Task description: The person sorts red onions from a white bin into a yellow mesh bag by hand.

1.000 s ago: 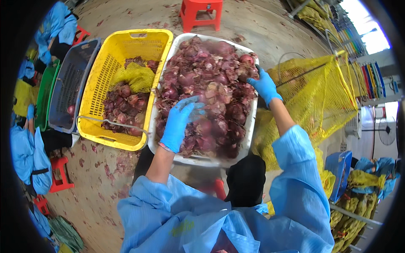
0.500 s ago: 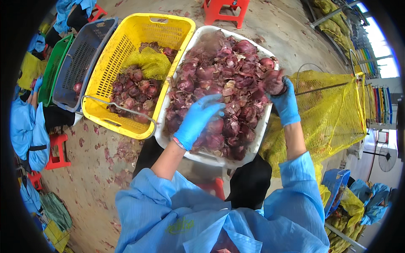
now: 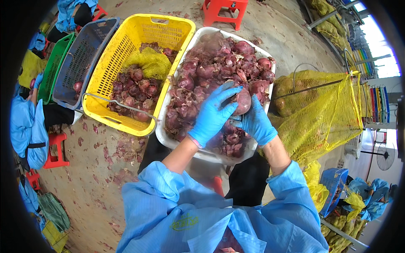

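Observation:
A white tub [image 3: 171, 141] heaped with red onions [image 3: 206, 69] and loose papery skins stands in front of me. Over its right half, both my blue-gloved hands meet around one large red onion [image 3: 242, 101]. The fingers of my left hand [image 3: 214, 113] curl against the onion's left side and top. My right hand [image 3: 256, 125] cups it from the lower right, some of its fingers hidden. Left of the tub, a yellow crate [image 3: 95, 90] contains more red onions and a bunched yellow net.
A yellow mesh bag [image 3: 320, 101] on a wire frame stands right of the tub. Blue [image 3: 86, 59] and green [image 3: 55, 69] crates line the left. A red stool [image 3: 223, 12] is beyond the tub; another person in blue [image 3: 29, 130] works at far left.
My right hand has come in from the tub's right edge with the onion, toward the middle. My left hand has moved right and now touches it too.

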The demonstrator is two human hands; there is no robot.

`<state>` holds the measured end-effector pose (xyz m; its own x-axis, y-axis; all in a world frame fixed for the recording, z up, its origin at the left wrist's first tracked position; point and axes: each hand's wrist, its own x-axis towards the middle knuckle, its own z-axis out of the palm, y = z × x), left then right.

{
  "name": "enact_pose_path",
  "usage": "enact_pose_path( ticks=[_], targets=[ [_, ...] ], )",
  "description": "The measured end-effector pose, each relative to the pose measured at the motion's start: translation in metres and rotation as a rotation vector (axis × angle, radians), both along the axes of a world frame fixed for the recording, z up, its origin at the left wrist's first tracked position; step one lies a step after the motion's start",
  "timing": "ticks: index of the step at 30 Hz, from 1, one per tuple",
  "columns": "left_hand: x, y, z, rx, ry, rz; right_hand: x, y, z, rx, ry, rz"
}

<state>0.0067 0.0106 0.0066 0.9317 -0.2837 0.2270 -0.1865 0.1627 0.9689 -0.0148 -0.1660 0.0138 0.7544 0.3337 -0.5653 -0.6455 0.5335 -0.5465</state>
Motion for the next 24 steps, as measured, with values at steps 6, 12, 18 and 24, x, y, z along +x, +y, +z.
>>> enact_pose_path(
  ticks=[6,12,18,24],
  targets=[
    [-0.001,0.002,0.002,-0.100,0.093,0.070,-0.009,0.036,0.014,-0.053,-0.049,-0.084],
    [-0.003,-0.005,0.008,-0.046,0.016,-0.010,-0.011,0.015,0.021,-0.158,-0.076,-0.304],
    [0.005,-0.006,-0.008,-0.164,0.374,0.031,-0.012,-0.164,0.113,-0.191,-0.574,-0.839],
    [0.019,0.016,-0.012,-0.449,0.615,0.096,-0.032,-0.316,0.198,-0.262,-0.545,-1.066]
  ],
)
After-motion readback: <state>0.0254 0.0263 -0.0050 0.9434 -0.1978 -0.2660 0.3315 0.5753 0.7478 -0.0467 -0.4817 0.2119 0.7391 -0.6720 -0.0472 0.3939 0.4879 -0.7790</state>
